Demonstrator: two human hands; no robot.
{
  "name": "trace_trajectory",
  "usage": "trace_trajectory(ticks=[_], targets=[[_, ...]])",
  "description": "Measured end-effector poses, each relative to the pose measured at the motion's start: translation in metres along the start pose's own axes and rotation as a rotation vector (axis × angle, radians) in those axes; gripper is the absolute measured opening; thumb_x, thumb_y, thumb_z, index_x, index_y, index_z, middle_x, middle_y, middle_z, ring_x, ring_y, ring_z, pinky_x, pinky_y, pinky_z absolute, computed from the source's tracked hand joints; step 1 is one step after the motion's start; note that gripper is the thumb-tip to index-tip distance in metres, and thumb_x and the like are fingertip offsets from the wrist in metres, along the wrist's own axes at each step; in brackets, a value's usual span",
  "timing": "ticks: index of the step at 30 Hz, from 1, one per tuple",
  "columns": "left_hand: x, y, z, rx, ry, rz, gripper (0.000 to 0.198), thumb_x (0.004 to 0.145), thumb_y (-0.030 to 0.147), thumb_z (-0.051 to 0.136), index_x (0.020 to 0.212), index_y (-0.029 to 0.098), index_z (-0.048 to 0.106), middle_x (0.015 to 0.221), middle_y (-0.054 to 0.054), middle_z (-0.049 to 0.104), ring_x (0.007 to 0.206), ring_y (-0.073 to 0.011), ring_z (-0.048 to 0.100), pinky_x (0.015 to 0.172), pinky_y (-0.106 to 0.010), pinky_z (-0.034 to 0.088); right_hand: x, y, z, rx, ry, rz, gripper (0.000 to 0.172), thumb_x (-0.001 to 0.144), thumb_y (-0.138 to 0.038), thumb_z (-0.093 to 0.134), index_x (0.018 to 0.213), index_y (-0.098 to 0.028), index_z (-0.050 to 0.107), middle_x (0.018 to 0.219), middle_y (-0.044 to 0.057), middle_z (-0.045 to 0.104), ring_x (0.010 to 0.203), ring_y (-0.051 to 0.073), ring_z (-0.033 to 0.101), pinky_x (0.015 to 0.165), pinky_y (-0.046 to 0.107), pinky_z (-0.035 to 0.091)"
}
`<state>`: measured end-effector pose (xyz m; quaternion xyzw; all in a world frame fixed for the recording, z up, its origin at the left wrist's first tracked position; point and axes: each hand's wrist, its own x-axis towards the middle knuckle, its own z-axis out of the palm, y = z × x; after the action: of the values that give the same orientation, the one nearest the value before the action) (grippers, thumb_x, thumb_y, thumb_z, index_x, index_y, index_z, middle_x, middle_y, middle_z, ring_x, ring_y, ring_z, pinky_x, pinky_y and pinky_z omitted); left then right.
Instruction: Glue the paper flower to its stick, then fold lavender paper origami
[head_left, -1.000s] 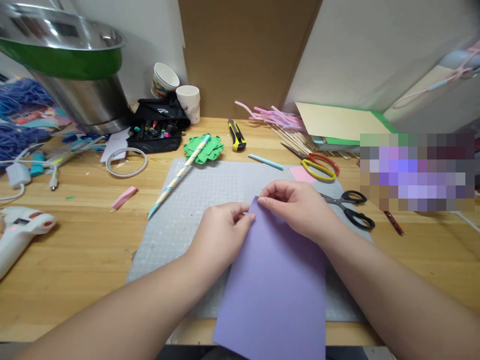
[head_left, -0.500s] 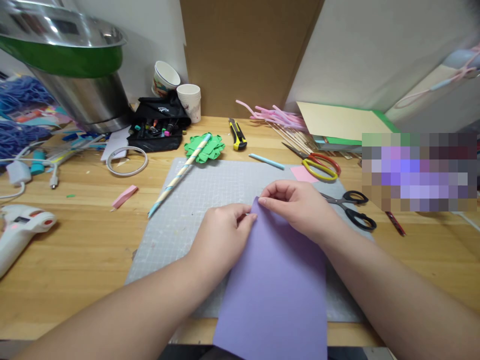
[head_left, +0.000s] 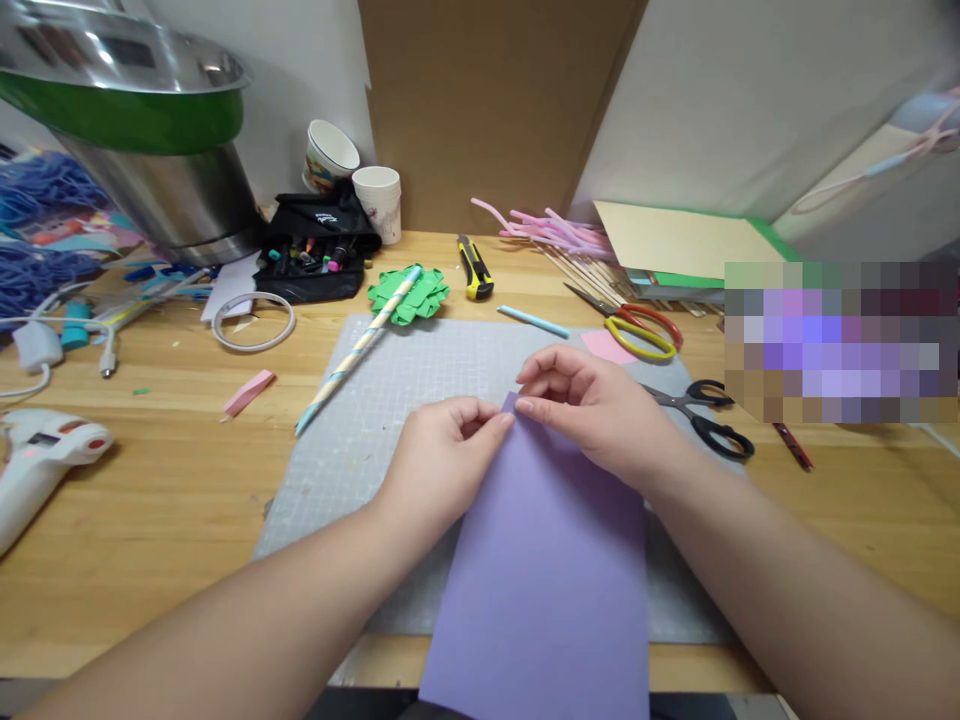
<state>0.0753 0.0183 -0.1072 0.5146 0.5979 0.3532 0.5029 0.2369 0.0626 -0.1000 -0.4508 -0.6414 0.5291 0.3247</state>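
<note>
A sheet of purple paper (head_left: 547,570) lies slantwise over the grey cutting mat (head_left: 337,500), its lower end past the table's front edge. At the sheet's narrow far corner, my left hand (head_left: 450,455) pinches the tip between thumb and fingers. My right hand (head_left: 592,410) is close beside it, thumb on the same corner and fingers curled above, with a small gap showing between thumb and forefinger. What the curled fingertips touch is partly hidden. A striped paper stick (head_left: 356,355) with a green paper piece (head_left: 431,298) rests at the mat's upper left.
Black scissors (head_left: 682,403) and red-and-yellow scissors (head_left: 637,335) lie right of my hands. Behind are a yellow utility knife (head_left: 475,268), a blue paper roll (head_left: 534,321) and pink straws (head_left: 555,232). At left are a glue gun (head_left: 52,455), a tape ring (head_left: 217,335) and a marker pouch (head_left: 319,230).
The fingers of my right hand have lifted slightly away from its thumb. The lower end of the purple paper has shifted a little left. My left hand stays at the corner.
</note>
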Motion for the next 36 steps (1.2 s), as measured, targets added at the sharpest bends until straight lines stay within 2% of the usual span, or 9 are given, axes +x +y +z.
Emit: trace_trajectory(ticks=[7,15,18,22,24,27,30,33,36], targets=[[0.001,0.004,-0.002,-0.156,-0.045,-0.094,0.016,0.077,0.027,0.064,0.07,0.013,0.064,0.059,0.003,0.058,0.052,-0.0078,0.046,0.048,-0.02,0.034,-0.003,0.0,0.002,-0.121,0.054,-0.113,0.014,0.075,-0.019,0.064,0.088,-0.02,0.058,0.077,-0.001,0.066,0.071,0.013,0.06,0.069,0.029,0.043],[0.001,0.004,-0.002,-0.122,-0.045,-0.102,0.018,0.078,0.027,0.063,0.065,0.015,0.06,0.055,0.005,0.053,0.049,-0.0078,0.043,0.048,-0.021,0.033,-0.003,-0.002,0.0,-0.139,0.033,-0.133,0.015,0.076,-0.018,0.063,0.09,-0.02,0.058,0.08,-0.002,0.066,0.074,0.012,0.06,0.069,0.027,0.044],[0.004,0.0,-0.005,0.086,-0.041,0.038,0.02,0.082,0.032,0.059,0.068,0.017,0.061,0.061,0.003,0.056,0.055,-0.0113,0.048,0.052,-0.024,0.035,0.0,0.002,0.001,-0.181,0.033,-0.154,0.014,0.076,-0.015,0.061,0.088,-0.02,0.058,0.078,-0.003,0.066,0.071,0.012,0.06,0.067,0.026,0.043],[0.015,-0.006,-0.012,0.624,0.073,0.377,0.02,0.084,0.029,0.059,0.067,0.019,0.06,0.075,-0.001,0.058,0.077,-0.0187,0.053,0.069,-0.031,0.039,0.014,0.015,0.008,-0.243,0.046,-0.198,0.014,0.077,-0.013,0.058,0.088,-0.021,0.058,0.078,-0.002,0.067,0.072,0.013,0.062,0.067,0.027,0.044],[0.022,-0.01,-0.014,0.761,0.121,0.424,0.019,0.084,0.027,0.061,0.067,0.019,0.06,0.078,-0.002,0.058,0.083,-0.0206,0.053,0.074,-0.033,0.039,0.02,0.02,0.011,-0.368,0.071,-0.265,0.015,0.078,-0.012,0.057,0.09,-0.02,0.059,0.082,0.0,0.068,0.077,0.015,0.063,0.072,0.03,0.045],[0.033,-0.014,-0.017,0.792,0.152,0.4,0.02,0.084,0.025,0.061,0.065,0.019,0.058,0.077,-0.002,0.058,0.081,-0.0203,0.054,0.074,-0.033,0.04,0.017,0.018,0.012,-0.654,0.118,-0.404,0.019,0.082,-0.012,0.055,0.097,-0.02,0.062,0.098,0.005,0.069,0.094,0.02,0.062,0.084,0.037,0.044],[0.039,-0.017,-0.018,0.8,0.167,0.37,0.022,0.084,0.024,0.06,0.063,0.018,0.056,0.074,-0.002,0.059,0.078,-0.0192,0.055,0.071,-0.031,0.041,-0.006,0.007,0.015,-0.825,0.003,-0.458,0.022,0.087,-0.014,0.05,0.101,-0.02,0.066,0.104,0.005,0.07,0.098,0.02,0.062,0.088,0.04,0.044],[0.041,-0.018,-0.02,0.833,0.169,0.352,0.024,0.085,0.026,0.06,0.063,0.019,0.056,0.075,-0.001,0.06,0.077,-0.0183,0.056,0.07,-0.03,0.042,-0.032,0.0,0.02,-0.932,-0.194,-0.419,0.024,0.091,-0.021,0.049,0.105,-0.02,0.068,0.112,0.006,0.07,0.102,0.023,0.063,0.09,0.044,0.046],[0.039,-0.017,-0.019,0.899,0.169,0.355,0.023,0.086,0.029,0.057,0.066,0.02,0.057,0.078,-0.001,0.061,0.081,-0.019,0.057,0.073,-0.03,0.042,-0.043,0.004,0.024,-0.975,-0.269,-0.38,0.031,0.092,-0.023,0.045,0.113,-0.015,0.067,0.127,0.012,0.062,0.115,0.025,0.058,0.098,0.045,0.045]])
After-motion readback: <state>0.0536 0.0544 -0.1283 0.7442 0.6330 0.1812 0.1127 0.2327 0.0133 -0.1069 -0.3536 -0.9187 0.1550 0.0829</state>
